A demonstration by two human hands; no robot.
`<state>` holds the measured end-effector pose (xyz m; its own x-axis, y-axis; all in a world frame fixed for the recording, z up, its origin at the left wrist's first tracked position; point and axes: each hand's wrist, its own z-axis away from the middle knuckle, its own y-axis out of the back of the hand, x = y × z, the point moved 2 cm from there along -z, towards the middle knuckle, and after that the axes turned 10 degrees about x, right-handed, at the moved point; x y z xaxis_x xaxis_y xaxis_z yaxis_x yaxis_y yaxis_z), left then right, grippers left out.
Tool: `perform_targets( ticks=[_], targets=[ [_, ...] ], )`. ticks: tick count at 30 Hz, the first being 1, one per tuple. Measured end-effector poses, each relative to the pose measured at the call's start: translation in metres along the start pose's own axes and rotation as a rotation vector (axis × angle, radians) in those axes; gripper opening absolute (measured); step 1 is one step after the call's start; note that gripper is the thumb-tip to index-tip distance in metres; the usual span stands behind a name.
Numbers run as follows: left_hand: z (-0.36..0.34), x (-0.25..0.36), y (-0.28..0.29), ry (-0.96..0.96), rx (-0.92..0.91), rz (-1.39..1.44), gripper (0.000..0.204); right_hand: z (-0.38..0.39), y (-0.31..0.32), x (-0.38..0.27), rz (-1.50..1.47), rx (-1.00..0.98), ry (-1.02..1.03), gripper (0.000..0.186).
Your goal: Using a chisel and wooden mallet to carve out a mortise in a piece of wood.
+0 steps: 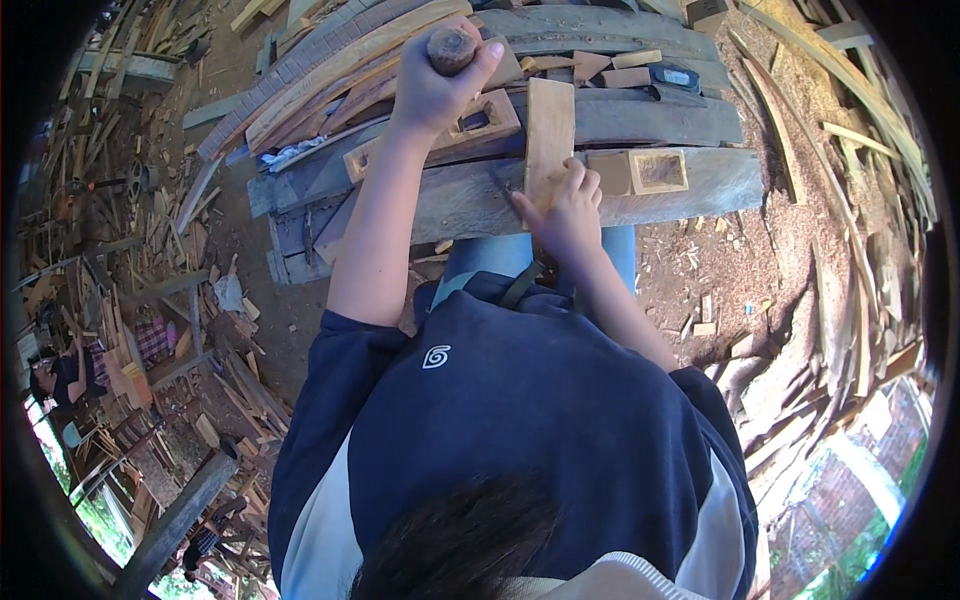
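My left hand [438, 80] is raised at the top centre, closed around a round dark wooden tool [451, 52], seen end-on like a mallet or handle. My right hand [568, 205] grips a light, flat wooden board [550, 125] lying crosswise over the workbench planks [460, 200], with thumb and fingers at its lower part. A wooden piece with rectangular openings [490, 113] lies left of the board, partly behind my left arm. A smaller block with a rectangular recess [660, 170] sits to the right.
Long boards [320, 55], offcuts [625, 78] and a small dark tool [675, 78] lie at the bench's back. Shavings and long strips [850, 200] cover the ground at right, scrap wood [130, 250] at left. A person [75, 375] is at far left, another [205, 540] at lower left.
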<state>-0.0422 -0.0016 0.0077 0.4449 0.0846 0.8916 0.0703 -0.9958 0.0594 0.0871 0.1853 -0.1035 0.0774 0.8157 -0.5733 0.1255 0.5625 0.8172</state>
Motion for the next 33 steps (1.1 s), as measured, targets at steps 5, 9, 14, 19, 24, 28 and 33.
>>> perform_targets(
  ticks=[5, 9, 14, 19, 24, 28, 33],
  targets=[
    [-0.004, 0.005, -0.002, 0.039, 0.002, 0.047, 0.022, 0.008, -0.001, -0.005, 0.116, -0.021, 0.079, 0.095],
    [-0.005, 0.003, -0.004, 0.062, -0.007, 0.065, 0.022, 0.012, 0.001, -0.006, 0.079, 0.023, 0.092, 0.099],
    [-0.003, 0.000, -0.007, 0.056, -0.020, 0.009, 0.024, 0.016, -0.001, 0.008, -0.068, 0.075, 0.095, 0.104],
    [-0.004, -0.002, -0.009, 0.084, 0.005, 0.052, 0.022, 0.009, 0.014, 0.023, -0.359, 0.070, -0.010, 0.095],
    [-0.005, -0.005, -0.012, 0.014, 0.009, -0.039, 0.023, -0.006, 0.033, 0.027, -0.629, -0.051, -0.353, 0.077],
    [-0.008, -0.008, -0.012, -0.043, 0.005, -0.058, 0.024, -0.012, 0.035, 0.037, -0.408, -0.116, -0.284, 0.060],
    [-0.005, -0.011, -0.007, 0.047, 0.019, -0.039, 0.023, -0.022, 0.023, 0.058, -0.461, -0.146, -0.385, 0.049]
  ],
)
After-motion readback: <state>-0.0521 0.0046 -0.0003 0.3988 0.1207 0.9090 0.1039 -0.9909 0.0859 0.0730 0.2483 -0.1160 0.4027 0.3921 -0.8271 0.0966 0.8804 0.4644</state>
